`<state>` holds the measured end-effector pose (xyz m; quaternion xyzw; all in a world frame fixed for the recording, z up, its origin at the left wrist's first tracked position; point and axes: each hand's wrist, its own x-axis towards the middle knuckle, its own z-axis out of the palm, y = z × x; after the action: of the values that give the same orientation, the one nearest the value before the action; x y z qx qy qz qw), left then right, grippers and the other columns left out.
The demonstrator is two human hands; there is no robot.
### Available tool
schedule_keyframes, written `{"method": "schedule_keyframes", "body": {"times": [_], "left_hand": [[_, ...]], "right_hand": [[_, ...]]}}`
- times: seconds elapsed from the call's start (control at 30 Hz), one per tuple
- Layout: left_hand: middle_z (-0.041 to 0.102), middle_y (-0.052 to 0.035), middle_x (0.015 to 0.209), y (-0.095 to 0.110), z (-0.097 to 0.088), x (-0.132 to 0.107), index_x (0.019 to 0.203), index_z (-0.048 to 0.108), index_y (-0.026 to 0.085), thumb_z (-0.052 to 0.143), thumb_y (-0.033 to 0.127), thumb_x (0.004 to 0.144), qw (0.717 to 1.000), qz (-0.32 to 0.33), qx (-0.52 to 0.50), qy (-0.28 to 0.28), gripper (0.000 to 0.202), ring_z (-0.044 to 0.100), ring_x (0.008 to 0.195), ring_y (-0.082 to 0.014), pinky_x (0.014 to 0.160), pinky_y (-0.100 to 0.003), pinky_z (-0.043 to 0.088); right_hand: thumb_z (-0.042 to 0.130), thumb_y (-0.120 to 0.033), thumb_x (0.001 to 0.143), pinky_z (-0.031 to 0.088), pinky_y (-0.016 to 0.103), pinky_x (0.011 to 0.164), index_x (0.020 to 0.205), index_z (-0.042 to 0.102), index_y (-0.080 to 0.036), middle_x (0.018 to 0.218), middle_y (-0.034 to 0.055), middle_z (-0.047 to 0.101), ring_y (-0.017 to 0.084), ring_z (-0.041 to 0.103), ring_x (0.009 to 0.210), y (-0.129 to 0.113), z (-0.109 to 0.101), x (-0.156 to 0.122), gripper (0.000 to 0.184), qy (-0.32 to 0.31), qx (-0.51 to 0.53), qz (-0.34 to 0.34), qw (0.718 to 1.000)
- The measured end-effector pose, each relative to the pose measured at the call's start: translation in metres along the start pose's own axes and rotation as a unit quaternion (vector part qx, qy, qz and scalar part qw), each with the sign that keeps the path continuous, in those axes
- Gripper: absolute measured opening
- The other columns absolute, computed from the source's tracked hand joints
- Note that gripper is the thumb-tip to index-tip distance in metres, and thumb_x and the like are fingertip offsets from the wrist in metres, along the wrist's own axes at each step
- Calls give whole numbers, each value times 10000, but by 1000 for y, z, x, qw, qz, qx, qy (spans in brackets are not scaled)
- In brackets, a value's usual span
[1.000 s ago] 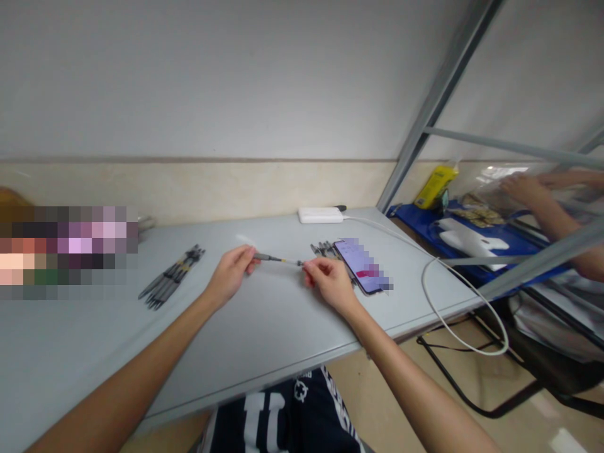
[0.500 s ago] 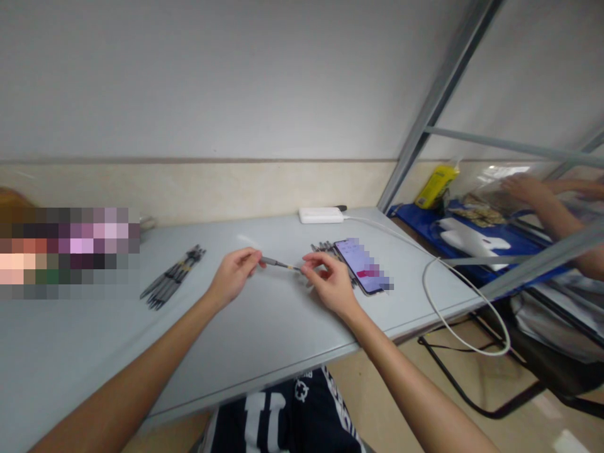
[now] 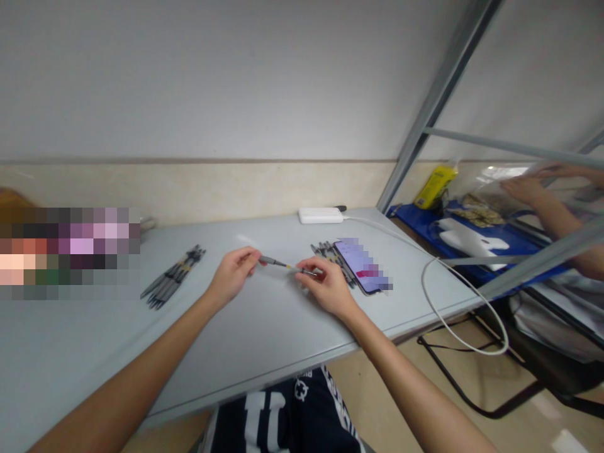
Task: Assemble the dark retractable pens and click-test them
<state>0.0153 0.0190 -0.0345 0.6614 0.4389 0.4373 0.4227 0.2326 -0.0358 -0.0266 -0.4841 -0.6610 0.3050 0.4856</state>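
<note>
A slim grey pen [image 3: 274, 261], with a yellowish stretch near its right end, is held level above the table between both hands. My left hand [image 3: 231, 277] pinches its left end between thumb and fingertips. The thumb and fingers of my right hand [image 3: 330, 289] close round the other end, where a short silvery piece shows between them. Whether that piece is joined to the pen, I cannot tell. To the left lies a bundle of similar grey pens [image 3: 174, 277]. More pens [image 3: 325, 247] lie just behind my right hand, beside a phone [image 3: 353, 258].
A white power bank or adapter [image 3: 321, 216] stands at the wall, its white cable [image 3: 425, 283] looping over the table's right edge. Past the metal frame post [image 3: 419, 138], another person's arm [image 3: 557, 211] reaches over a blue surface with a yellow packet [image 3: 436, 187].
My right hand has shifted slightly down along the pen, and its fingers have changed their grip, showing the silvery piece. My left hand has barely moved.
</note>
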Motion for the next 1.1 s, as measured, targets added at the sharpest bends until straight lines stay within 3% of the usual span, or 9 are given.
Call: {"method": "schedule_keyframes", "body": {"times": [0.17, 0.27, 0.33, 0.43, 0.57, 0.73, 0.83, 0.97, 1.1], "left_hand": [[427, 44, 516, -2, 0, 1, 730, 596, 156, 518, 457, 825, 1000, -2, -4, -9, 326, 371, 507, -100, 495, -238, 265], [436, 39, 520, 0, 1, 1, 701, 591, 157, 491, 464, 839, 1000, -2, 6, -3, 351, 379, 509, -102, 500, -238, 273], [441, 36, 522, 1, 1, 0, 686, 590, 157, 478, 467, 844, 1000, -4, 14, 2, 365, 384, 510, -103, 500, -238, 276], [443, 37, 522, 2, 1, 0, 702, 603, 156, 483, 469, 837, 1000, -5, 23, -4, 362, 384, 503, -104, 490, -235, 273], [453, 34, 521, 3, 2, -1, 693, 612, 151, 481, 472, 836, 999, 5, 40, -20, 374, 391, 495, -103, 484, -233, 284], [488, 23, 533, 7, 3, 0, 609, 537, 164, 476, 480, 830, 1000, 6, 15, -4, 391, 445, 516, -109, 522, -236, 350], [483, 24, 529, 7, 3, -1, 617, 543, 164, 477, 480, 830, 1000, 4, 22, -7, 387, 439, 515, -110, 512, -235, 341], [459, 33, 513, 6, 2, -1, 637, 572, 158, 484, 484, 827, 999, 2, 41, -23, 387, 404, 495, -104, 489, -232, 304], [492, 20, 538, 7, 2, -1, 587, 515, 166, 494, 490, 810, 1000, -2, 6, -15, 393, 434, 508, -105, 518, -240, 343]], "right_hand": [[444, -421, 880, 375, 233, 491, 655, 658, -138, 517, 5, 529, 112, 479, 494, 0, 0, 0, 420, -41, -28, 39, 998], [599, -390, 785, 412, 218, 512, 965, 652, -168, 763, 26, 616, 114, 529, 594, -1, 0, -1, 290, -14, 7, 0, 1000], [682, -333, 713, 432, 211, 533, 1090, 604, -197, 891, 41, 624, 122, 549, 667, -1, -1, -1, 408, 6, 11, -29, 1000], [632, -344, 765, 413, 220, 537, 853, 669, -167, 706, 25, 618, 124, 529, 609, -2, -1, -1, 201, 22, -33, -22, 999], [457, -429, 876, 352, 226, 490, 559, 595, -149, 460, -15, 477, 101, 442, 465, -2, -1, 0, 445, 8, -65, 19, 998], [680, -351, 719, 401, 215, 542, 944, 637, -168, 743, 12, 622, 120, 537, 614, 0, 0, -1, 293, 30, -52, -25, 998], [632, -317, 766, 396, 229, 552, 802, 650, -168, 674, 12, 608, 117, 514, 570, 0, 0, -2, 154, 21, -93, -32, 995], [568, -346, 818, 357, 239, 523, 594, 585, -164, 545, -1, 517, 116, 470, 529, -3, -1, -3, 288, -4, -126, -46, 991], [627, -357, 775, 383, 230, 517, 747, 632, -168, 628, -1, 567, 107, 482, 532, -5, -1, -4, 191, -4, -90, -50, 995]]}}
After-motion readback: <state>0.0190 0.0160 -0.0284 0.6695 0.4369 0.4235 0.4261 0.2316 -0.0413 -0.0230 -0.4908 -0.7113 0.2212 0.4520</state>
